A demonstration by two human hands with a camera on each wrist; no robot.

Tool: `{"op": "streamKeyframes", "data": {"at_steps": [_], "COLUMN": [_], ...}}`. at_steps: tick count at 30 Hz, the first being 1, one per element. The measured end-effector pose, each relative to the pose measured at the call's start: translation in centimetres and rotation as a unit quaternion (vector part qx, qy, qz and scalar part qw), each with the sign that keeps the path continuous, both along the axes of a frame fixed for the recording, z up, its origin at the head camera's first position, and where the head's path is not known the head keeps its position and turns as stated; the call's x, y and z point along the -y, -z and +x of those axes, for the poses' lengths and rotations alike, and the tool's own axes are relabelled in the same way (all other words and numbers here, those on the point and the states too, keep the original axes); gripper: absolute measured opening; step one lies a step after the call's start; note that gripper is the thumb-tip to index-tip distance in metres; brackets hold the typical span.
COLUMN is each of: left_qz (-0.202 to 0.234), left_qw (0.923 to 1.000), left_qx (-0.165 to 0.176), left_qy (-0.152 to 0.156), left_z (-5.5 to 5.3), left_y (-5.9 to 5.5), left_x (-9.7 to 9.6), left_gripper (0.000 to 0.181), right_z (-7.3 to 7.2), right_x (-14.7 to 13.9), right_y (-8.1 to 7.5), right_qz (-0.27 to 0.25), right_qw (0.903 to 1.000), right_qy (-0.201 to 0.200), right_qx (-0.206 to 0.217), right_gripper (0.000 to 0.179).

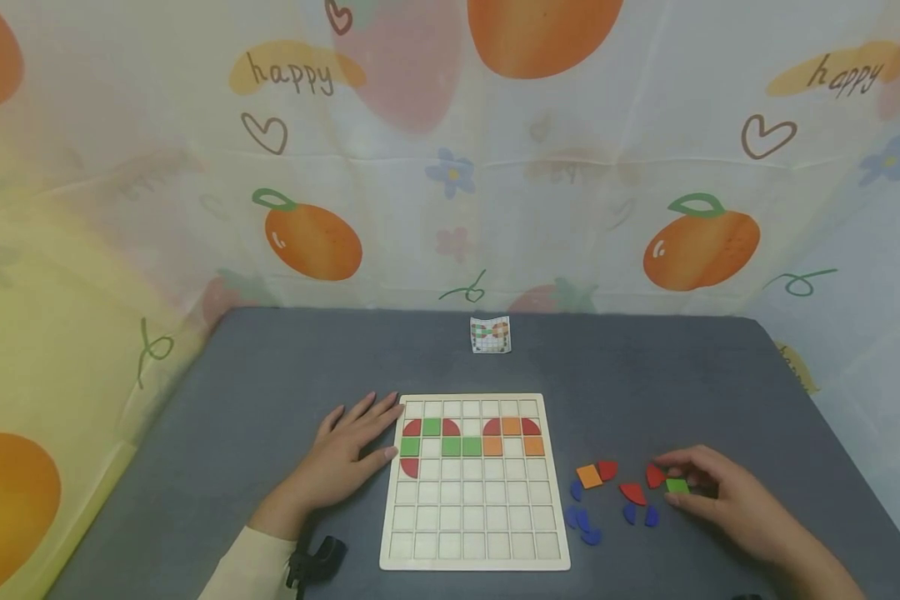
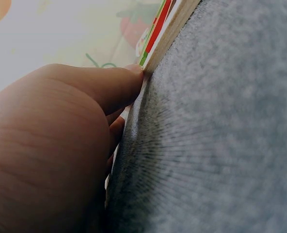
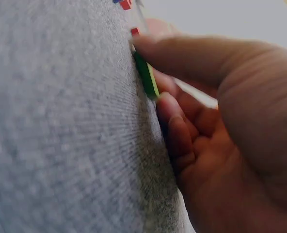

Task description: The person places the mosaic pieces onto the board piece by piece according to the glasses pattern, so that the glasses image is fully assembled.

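Note:
A white gridded board (image 1: 460, 521) lies on the table, with red, green and orange tiles in its upper rows. My left hand (image 1: 348, 462) rests at the board's left side, fingers spread, with the fingertips and thumb at the edge. In the left wrist view the thumb (image 2: 114, 87) meets the board's side. Right of the board, my right hand (image 1: 727, 496) has its thumb and curled fingers around a green square tile (image 1: 677, 485) low over the cloth. Its index fingertip is close to a red quarter-circle tile (image 1: 655, 476). The right wrist view shows the green tile (image 3: 146, 75) between thumb and fingers.
Near the right hand lie an orange square (image 1: 589, 477), more red quarter-circles (image 1: 632, 493) and several blue rounded pieces (image 1: 591, 537). A small printed pattern card (image 1: 491, 335) is at the back of the grey table (image 1: 330, 350). A fruit-print curtain (image 1: 450, 225) hangs behind.

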State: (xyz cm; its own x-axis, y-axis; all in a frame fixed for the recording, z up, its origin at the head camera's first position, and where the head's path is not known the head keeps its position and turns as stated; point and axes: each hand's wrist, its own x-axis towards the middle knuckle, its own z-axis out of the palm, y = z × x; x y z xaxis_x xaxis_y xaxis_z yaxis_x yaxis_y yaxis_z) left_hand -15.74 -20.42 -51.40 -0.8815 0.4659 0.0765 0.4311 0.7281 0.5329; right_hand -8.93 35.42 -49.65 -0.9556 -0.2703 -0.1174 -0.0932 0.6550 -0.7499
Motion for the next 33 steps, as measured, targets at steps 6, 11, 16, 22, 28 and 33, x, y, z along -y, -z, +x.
{"op": "streamKeyframes", "data": {"at_steps": [6,11,16,22,28,33], "left_qz": [-0.001,-0.001,-0.006,-0.004,-0.004,-0.004], "left_qw": [1.0000,1.0000,0.9999,0.9999,0.9999,0.9999], "left_qx": [0.001,0.004,0.009,0.010,0.012,0.015], "left_qy": [0.001,0.000,-0.003,-0.002,-0.002,-0.001], "left_z": [-0.1,-0.1,-0.2,-0.2,-0.1,-0.1], "left_y": [-0.1,-0.2,-0.1,-0.1,-0.2,-0.1], "left_x": [0.0,0.0,0.0,0.0,0.0,0.0], "left_gripper": [0.067,0.068,0.069,0.068,0.068,0.069], "right_z": [0.4,0.4,0.4,0.3,0.3,0.3], "right_x": [-0.1,0.1,0.4,0.4,-0.4,-0.5], "right_y": [0.3,0.3,0.3,0.5,0.7,0.3], "right_qz": [0.032,0.043,0.064,0.082,0.104,0.100], "right_qw": [0.9972,0.9950,0.9897,0.9842,0.9816,0.9861], "right_qy": [0.038,0.040,0.054,0.065,0.069,0.085], "right_qx": [-0.056,-0.081,-0.116,-0.143,-0.144,-0.102], "right_gripper": [0.034,0.030,0.028,0.030,0.027,0.019]}}
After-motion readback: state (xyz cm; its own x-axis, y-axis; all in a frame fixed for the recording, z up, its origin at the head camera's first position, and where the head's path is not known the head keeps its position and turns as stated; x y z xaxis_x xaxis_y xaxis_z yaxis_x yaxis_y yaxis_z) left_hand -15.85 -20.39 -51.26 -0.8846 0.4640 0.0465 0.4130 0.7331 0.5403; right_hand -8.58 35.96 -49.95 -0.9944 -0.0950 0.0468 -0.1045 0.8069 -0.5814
